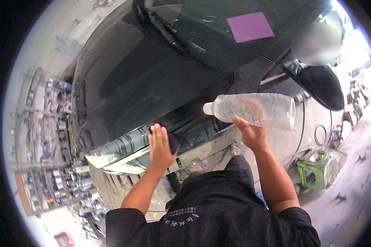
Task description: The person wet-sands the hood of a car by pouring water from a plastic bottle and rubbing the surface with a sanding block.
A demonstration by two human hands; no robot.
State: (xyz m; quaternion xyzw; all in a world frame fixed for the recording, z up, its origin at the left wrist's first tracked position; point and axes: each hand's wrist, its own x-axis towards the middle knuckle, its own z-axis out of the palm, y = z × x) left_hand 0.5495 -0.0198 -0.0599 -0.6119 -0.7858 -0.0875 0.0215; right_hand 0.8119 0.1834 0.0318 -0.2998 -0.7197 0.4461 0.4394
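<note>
My left hand lies with straight fingers on the dark car panel, over a wet, grey-streaked strip bordered by pale cream patches. A small dark shape shows beside its thumb; I cannot tell whether that is a separate piece. My right hand grips a large clear plastic bottle, held on its side above the car's edge with the white neck pointing left.
A purple square sheet lies on the windscreen area, left of a side mirror. A green stool and a coiled hose are at right. Shelves of cans and tools line the left. My sandalled feet stand beside the car.
</note>
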